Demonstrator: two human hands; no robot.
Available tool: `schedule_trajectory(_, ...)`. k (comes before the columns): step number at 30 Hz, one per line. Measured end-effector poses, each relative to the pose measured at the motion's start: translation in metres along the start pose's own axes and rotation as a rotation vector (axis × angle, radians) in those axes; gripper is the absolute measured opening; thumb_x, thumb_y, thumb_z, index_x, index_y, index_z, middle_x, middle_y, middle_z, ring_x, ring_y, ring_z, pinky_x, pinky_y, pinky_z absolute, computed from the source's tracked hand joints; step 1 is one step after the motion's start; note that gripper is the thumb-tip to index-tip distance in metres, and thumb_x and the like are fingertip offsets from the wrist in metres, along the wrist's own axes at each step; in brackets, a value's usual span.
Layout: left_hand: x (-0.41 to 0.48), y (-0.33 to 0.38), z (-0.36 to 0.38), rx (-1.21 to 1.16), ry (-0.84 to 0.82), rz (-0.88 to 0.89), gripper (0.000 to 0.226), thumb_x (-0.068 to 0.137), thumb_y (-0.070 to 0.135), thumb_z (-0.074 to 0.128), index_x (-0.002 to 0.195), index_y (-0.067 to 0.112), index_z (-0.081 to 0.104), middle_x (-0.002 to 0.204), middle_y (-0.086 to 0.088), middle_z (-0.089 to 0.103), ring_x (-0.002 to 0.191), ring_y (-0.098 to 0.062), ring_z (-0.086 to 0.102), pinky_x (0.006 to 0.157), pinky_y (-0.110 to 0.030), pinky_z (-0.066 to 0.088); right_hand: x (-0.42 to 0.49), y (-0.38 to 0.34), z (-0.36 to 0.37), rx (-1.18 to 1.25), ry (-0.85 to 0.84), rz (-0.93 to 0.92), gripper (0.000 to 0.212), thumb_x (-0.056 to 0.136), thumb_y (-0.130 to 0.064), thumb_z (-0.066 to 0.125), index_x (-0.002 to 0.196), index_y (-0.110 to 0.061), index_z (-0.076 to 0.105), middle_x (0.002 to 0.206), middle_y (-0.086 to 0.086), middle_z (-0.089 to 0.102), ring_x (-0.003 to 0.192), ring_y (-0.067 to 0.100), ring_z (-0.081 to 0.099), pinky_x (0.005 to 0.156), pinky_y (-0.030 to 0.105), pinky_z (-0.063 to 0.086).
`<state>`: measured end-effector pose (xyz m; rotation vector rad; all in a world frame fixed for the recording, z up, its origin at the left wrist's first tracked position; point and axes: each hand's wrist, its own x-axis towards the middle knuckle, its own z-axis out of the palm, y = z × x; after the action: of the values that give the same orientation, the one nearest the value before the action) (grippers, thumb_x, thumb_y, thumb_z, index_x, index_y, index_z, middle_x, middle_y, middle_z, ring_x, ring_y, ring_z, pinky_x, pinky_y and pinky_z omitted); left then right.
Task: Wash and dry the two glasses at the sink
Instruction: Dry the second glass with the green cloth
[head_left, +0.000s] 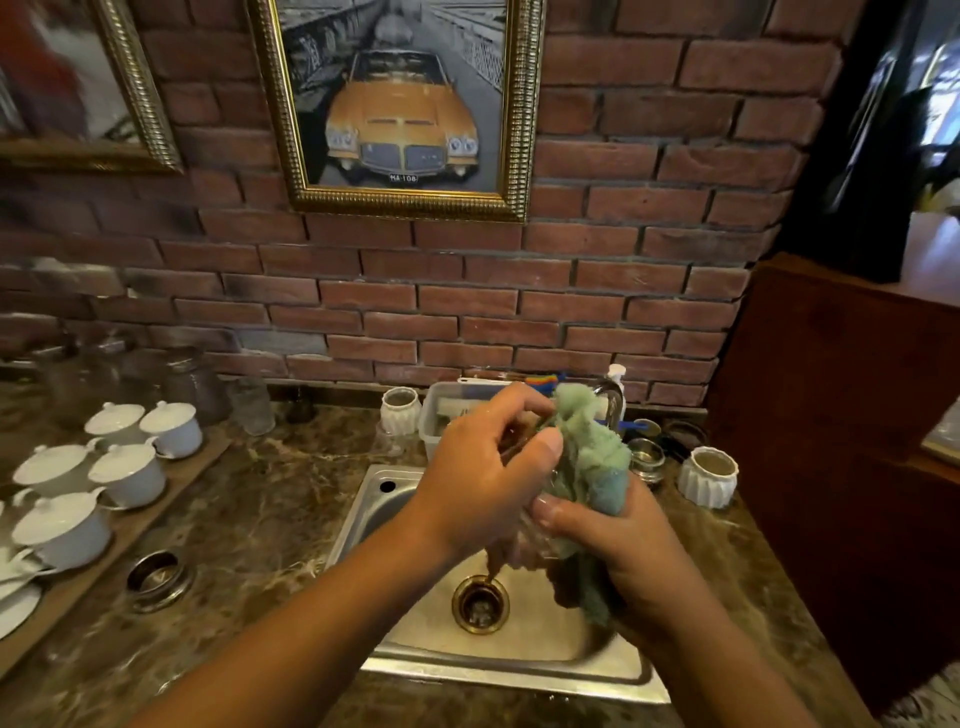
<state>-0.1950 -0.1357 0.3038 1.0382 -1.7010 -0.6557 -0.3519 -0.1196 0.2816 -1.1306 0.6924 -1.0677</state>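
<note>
Both hands are over the steel sink (395, 499). My right hand (618, 551) grips a clear glass (540, 540) wrapped in a green cloth (587, 457); only a little of the glass shows under my thumb. My left hand (483, 467) pinches the top of the cloth, fingers closed on it near the glass's rim. Behind the cloth, a chrome tap (615, 400) is mostly hidden. A second clear glass (647, 457) stands on the counter right of the sink.
White lidded cups (124, 473) sit on a wooden board at left, with clear jars (192, 384) behind. A plastic tub (441, 415), white ribbed pots (399, 410) (707, 475) and a soap bottle (616, 376) ring the sink. A wooden partition (831, 415) rises at right.
</note>
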Motion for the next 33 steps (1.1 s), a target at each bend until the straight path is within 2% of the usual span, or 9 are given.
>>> schedule_trajectory(3,-0.002,-0.002,-0.013,0.095,-0.066,0.196,0.049,0.082,0.046,0.047,0.113,0.014,0.066,0.090,-0.007,0.064,0.083,-0.021,0.060,0.071,-0.036,0.051,-0.004,0.008,0.006,0.280,-0.104,0.130,0.073,0.055,-0.012,0.093,0.122,-0.008,0.065,0.111,0.028,0.070,0.098,0.048,0.065,0.076,0.056,0.057)
schedule_trajectory(5,-0.003,-0.008,-0.021,0.147,-0.113,0.254,0.052,0.082,0.047,0.045,0.118,0.017,0.065,0.100,-0.003,0.062,0.092,-0.019,0.058,0.078,-0.033,0.048,-0.005,0.014,0.010,0.309,-0.129,0.144,0.076,0.050,-0.019,0.098,0.119,-0.010,0.067,0.114,0.031,0.067,0.104,0.056,0.053,0.085,0.058,0.044)
schedule_trajectory(8,-0.006,-0.019,-0.030,0.120,-0.205,0.182,0.049,0.082,0.052,0.043,0.124,0.033,0.058,0.112,0.005,0.052,0.108,-0.018,0.052,0.091,-0.033,0.045,-0.003,0.019,0.015,0.238,-0.064,0.114,0.073,0.051,-0.018,0.095,0.118,-0.012,0.068,0.118,0.031,0.068,0.107,0.054,0.064,0.084,0.060,0.056)
schedule_trajectory(13,-0.010,-0.015,-0.026,0.295,-0.123,-0.142,0.059,0.077,0.067,0.033,0.120,0.036,0.059,0.115,0.007,0.055,0.107,-0.009,0.054,0.092,-0.036,0.049,0.006,0.022,0.023,-0.436,0.109,-0.125,0.043,0.065,-0.019,0.082,0.105,-0.031,0.069,0.101,0.005,0.077,0.090,0.022,0.074,0.076,0.035,0.062)
schedule_trajectory(20,-0.005,-0.011,-0.020,0.092,-0.040,-0.337,0.029,0.102,0.044,0.044,0.095,0.020,0.057,0.083,0.006,0.059,0.079,-0.011,0.057,0.069,-0.033,0.045,0.015,0.032,0.023,-1.082,0.213,-0.379,0.080,0.068,-0.039,0.088,0.137,-0.034,0.048,0.121,-0.024,0.054,0.111,-0.005,0.054,0.087,0.012,0.048)
schedule_trajectory(24,-0.014,-0.015,-0.017,0.056,0.046,-0.167,0.034,0.087,0.054,0.049,0.100,0.025,0.062,0.092,0.006,0.064,0.089,-0.011,0.063,0.078,-0.042,0.055,0.015,0.017,0.023,-0.688,0.076,-0.168,0.067,0.058,-0.037,0.086,0.117,-0.047,0.056,0.108,-0.011,0.072,0.093,0.001,0.070,0.074,0.023,0.058)
schedule_trajectory(27,-0.016,-0.013,-0.022,0.042,0.021,0.084,0.043,0.082,0.050,0.049,0.107,0.020,0.067,0.097,0.006,0.063,0.093,-0.012,0.061,0.078,-0.035,0.053,0.010,0.006,0.018,-0.281,-0.099,0.033,0.047,0.066,-0.020,0.084,0.108,-0.031,0.066,0.097,0.013,0.074,0.076,0.029,0.070,0.065,0.042,0.056)
schedule_trajectory(29,-0.014,-0.012,-0.025,0.088,-0.043,0.259,0.047,0.083,0.045,0.045,0.109,0.013,0.068,0.096,-0.002,0.062,0.091,-0.019,0.058,0.078,-0.039,0.049,0.006,0.007,0.012,0.118,-0.196,0.179,0.061,0.054,-0.018,0.095,0.111,-0.013,0.071,0.100,0.031,0.069,0.082,0.049,0.065,0.074,0.059,0.051)
schedule_trajectory(33,-0.008,-0.029,-0.028,0.158,-0.154,0.280,0.049,0.087,0.045,0.038,0.114,0.016,0.067,0.102,-0.001,0.063,0.099,-0.025,0.055,0.084,-0.048,0.044,0.001,0.026,0.010,0.449,-0.255,0.323,0.091,0.051,-0.011,0.097,0.131,0.003,0.055,0.114,0.037,0.066,0.096,0.047,0.070,0.077,0.051,0.060)
